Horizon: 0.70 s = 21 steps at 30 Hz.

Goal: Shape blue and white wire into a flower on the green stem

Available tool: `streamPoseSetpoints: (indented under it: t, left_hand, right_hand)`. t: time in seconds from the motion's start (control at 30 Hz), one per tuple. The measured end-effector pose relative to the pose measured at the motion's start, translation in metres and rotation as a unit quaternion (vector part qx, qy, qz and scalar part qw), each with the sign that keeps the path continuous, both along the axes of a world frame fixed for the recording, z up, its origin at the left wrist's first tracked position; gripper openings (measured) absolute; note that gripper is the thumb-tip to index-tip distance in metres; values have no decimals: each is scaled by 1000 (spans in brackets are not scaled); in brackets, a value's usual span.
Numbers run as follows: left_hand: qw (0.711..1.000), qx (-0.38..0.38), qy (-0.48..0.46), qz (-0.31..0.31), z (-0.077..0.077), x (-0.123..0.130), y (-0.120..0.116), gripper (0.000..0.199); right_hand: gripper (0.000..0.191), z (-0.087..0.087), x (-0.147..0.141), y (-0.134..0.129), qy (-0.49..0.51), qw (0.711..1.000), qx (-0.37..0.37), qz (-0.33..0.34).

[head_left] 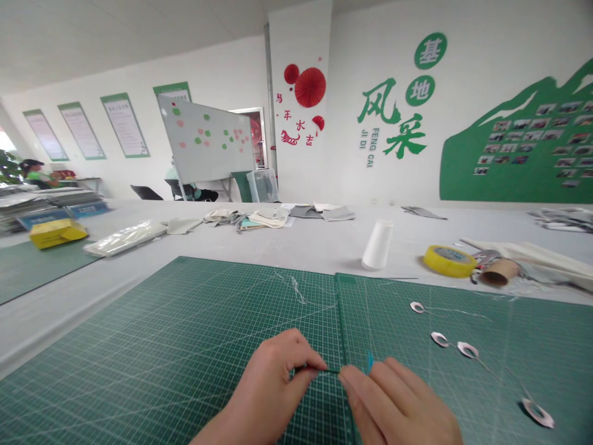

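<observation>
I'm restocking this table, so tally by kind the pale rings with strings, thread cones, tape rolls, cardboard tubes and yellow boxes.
Pale oval rings: 4
White thread cone: 1
Yellow tape roll: 1
Brown cardboard tube: 1
Yellow rectangular box: 1
Total: 8

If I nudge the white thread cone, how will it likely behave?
The white thread cone stands upright, tall on a fairly narrow base, so it could tip. Toppled, its tapered round side would probably roll in a curve. It looks rigid enough to keep its shape.
</observation>
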<state>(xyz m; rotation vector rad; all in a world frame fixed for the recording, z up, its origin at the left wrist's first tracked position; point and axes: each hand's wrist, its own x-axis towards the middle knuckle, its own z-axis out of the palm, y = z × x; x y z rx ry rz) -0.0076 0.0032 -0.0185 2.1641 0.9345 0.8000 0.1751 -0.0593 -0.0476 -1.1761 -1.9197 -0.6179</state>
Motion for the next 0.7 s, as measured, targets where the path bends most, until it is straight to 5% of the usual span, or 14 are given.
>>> streamPoseSetpoints:
  t: [0.13, 0.2, 0.27, 0.33, 0.4, 0.7]
  left_hand:
    - [998, 4, 43, -52, 5, 0, -1, 27]
    - [994, -12, 57, -88, 10, 0, -3, 27]
    - [991, -40, 53, -112, 15, 0, -4, 25]
    - [989, -74, 37, -124, 20, -1, -5, 24]
    - [985, -109, 17, -132, 24, -2, -5, 23]
    - [963, -226, -129, -65, 16, -2, 2, 11]
  right_hand:
    - [18, 11, 4, 5, 86, 988, -122, 23]
    - [19, 16, 7, 10, 150, 959, -234, 49]
    - [19, 19, 12, 15, 257, 892, -361, 87]
    - [19, 20, 19, 20, 371, 790, -467, 144]
    - [24, 19, 23, 24, 407, 738, -507, 177]
    - [32, 1, 6, 26, 470, 696, -511, 183]
